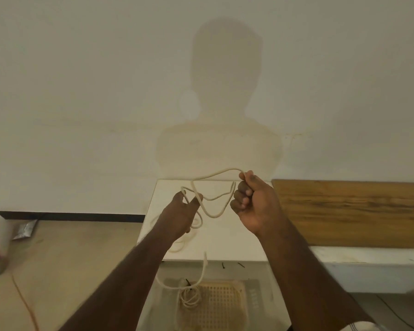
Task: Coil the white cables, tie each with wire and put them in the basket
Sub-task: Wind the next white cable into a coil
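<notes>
A white cable hangs in loops between my two hands above a small white table. My right hand grips one part of it in a fist, and the cable arches from there toward the left. My left hand holds the other loops between thumb and fingers. More of the cable lies on the table under my left hand, and one end dangles down over the front edge. Below, a cream perforated basket holds a coiled white cable with a dark tie. Short dark wire pieces lie below the table's front edge.
A wooden board lies on a white bench to the right. At the left, on the floor, are a white box, a foil packet and an orange cord. A plain wall stands close behind the table.
</notes>
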